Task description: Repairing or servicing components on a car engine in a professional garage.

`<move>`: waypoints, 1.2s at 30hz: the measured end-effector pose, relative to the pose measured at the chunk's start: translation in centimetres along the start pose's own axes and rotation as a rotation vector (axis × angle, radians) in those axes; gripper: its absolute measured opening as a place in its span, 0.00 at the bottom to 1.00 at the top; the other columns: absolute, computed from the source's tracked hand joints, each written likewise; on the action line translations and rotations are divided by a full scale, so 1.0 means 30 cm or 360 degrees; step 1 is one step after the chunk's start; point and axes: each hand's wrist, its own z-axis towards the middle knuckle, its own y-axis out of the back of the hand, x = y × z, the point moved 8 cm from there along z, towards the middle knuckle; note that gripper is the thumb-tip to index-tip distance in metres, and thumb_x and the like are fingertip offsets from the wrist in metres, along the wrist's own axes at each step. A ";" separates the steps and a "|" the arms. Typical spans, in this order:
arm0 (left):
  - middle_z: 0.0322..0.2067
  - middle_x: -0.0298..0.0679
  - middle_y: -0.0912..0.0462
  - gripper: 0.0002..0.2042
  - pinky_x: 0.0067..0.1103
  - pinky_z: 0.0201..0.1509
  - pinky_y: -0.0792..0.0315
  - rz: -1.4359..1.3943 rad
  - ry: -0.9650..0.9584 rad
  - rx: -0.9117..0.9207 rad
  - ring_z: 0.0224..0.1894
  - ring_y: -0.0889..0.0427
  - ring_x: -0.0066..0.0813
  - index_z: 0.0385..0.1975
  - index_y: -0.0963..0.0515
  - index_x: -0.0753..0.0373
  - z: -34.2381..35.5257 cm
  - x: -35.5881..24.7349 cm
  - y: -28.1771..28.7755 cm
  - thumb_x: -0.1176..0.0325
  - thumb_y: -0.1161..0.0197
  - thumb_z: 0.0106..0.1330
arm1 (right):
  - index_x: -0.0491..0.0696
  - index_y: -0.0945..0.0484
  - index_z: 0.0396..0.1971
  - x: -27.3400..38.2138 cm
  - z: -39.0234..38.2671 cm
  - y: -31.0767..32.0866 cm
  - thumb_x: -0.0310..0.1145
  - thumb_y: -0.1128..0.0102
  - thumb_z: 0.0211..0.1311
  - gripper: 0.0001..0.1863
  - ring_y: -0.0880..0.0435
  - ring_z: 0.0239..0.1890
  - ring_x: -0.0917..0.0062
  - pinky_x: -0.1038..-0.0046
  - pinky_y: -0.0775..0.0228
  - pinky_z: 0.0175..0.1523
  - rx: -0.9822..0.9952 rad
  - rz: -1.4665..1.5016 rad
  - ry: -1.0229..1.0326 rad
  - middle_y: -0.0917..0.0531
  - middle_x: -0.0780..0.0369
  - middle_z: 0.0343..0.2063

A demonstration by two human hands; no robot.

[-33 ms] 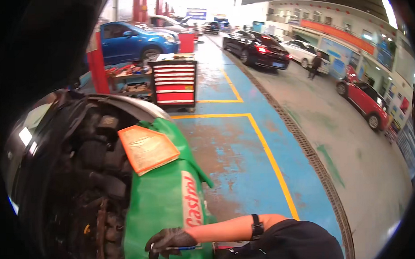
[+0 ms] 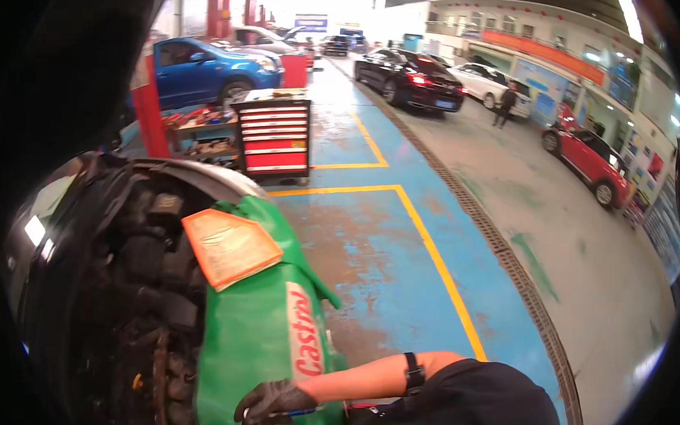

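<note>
My right hand (image 2: 268, 404), in a dark glove, is closed round a slim tool (image 2: 297, 412) with a bluish shaft or handle and a pale end. Its exact kind cannot be made out. The hand is over the lower part of a green fender cover (image 2: 243, 339) draped on the car's edge. Farther up that cover lies an orange-framed air filter (image 2: 232, 246) with a pale, wrinkled middle, tilted toward the engine bay. My left hand is not in view.
Left of the cover is the open engine bay (image 2: 150, 256) under a raised hood. A red and black tool cabinet (image 2: 275, 143) stands ahead, beside a shelf (image 2: 206, 131) of parts. A floor drain grate (image 2: 498, 241) runs to the right. Cars and a person (image 2: 505, 105) are farther off.
The whole view has shifted slightly, so the surroundings sit a little farther left. My right hand keeps its hold on the slim tool.
</note>
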 end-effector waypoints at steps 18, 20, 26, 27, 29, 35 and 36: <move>0.55 0.53 0.23 0.26 0.37 0.63 0.34 -0.0352 0.1440 -0.0248 0.58 0.26 0.50 0.55 0.26 0.69 -0.432 0.077 0.042 0.50 0.45 0.71 | 0.51 0.40 0.67 0.013 0.181 0.627 0.37 0.32 0.51 0.41 0.32 0.64 0.56 0.60 0.39 0.67 -0.1085 -0.2219 0.0010 0.33 0.52 0.64; 0.54 0.53 0.22 0.24 0.37 0.62 0.33 0.0154 0.1161 -0.0127 0.57 0.24 0.50 0.54 0.25 0.69 -0.416 0.066 0.042 0.52 0.48 0.73 | 0.51 0.38 0.66 0.007 0.145 0.599 0.43 0.32 0.53 0.40 0.34 0.66 0.56 0.59 0.44 0.70 -0.1201 -0.2523 -0.0124 0.33 0.51 0.64; 0.34 0.30 0.19 0.11 0.27 0.30 0.25 0.0957 0.0032 -0.0316 0.30 0.20 0.31 0.41 0.16 0.49 -0.132 -0.078 0.120 0.62 0.37 0.59 | 0.44 0.31 0.61 -0.094 0.238 0.164 0.50 0.42 0.64 0.32 0.16 0.41 0.66 0.69 0.24 0.48 -0.0076 -0.1109 -0.0247 0.19 0.51 0.50; 0.31 0.30 0.19 0.08 0.27 0.28 0.26 0.0822 0.0032 -0.0423 0.28 0.20 0.31 0.38 0.17 0.49 -0.045 -0.079 0.162 0.60 0.38 0.61 | 0.44 0.29 0.60 -0.124 0.236 0.070 0.47 0.44 0.67 0.28 0.13 0.33 0.71 0.73 0.21 0.41 0.0231 -0.0568 -0.0527 0.16 0.52 0.45; 0.29 0.32 0.19 0.09 0.26 0.29 0.25 0.0741 0.0071 -0.0395 0.28 0.19 0.31 0.39 0.18 0.47 0.104 -0.075 0.240 0.56 0.40 0.64 | 0.45 0.23 0.54 -0.060 0.319 0.030 0.39 0.47 0.69 0.19 0.16 0.22 0.76 0.78 0.22 0.30 0.0182 -0.0786 -0.0455 0.14 0.56 0.30; 0.41 0.50 0.19 0.20 0.37 0.52 0.27 0.0261 0.0436 -0.0160 0.46 0.20 0.47 0.51 0.23 0.55 0.412 0.229 0.470 0.49 0.49 0.69 | 0.43 0.16 0.39 0.090 0.494 0.190 0.34 0.47 0.66 0.13 0.19 0.19 0.79 0.78 0.24 0.26 -0.0207 -0.1475 0.0289 0.17 0.60 0.23; 0.44 0.50 0.20 0.21 0.40 0.53 0.28 0.0432 0.0475 -0.0234 0.48 0.21 0.50 0.50 0.24 0.57 0.448 0.365 0.543 0.48 0.49 0.70 | 0.42 0.16 0.38 0.057 0.517 0.255 0.33 0.47 0.65 0.13 0.19 0.20 0.79 0.78 0.25 0.25 -0.0353 -0.0972 0.0141 0.18 0.60 0.23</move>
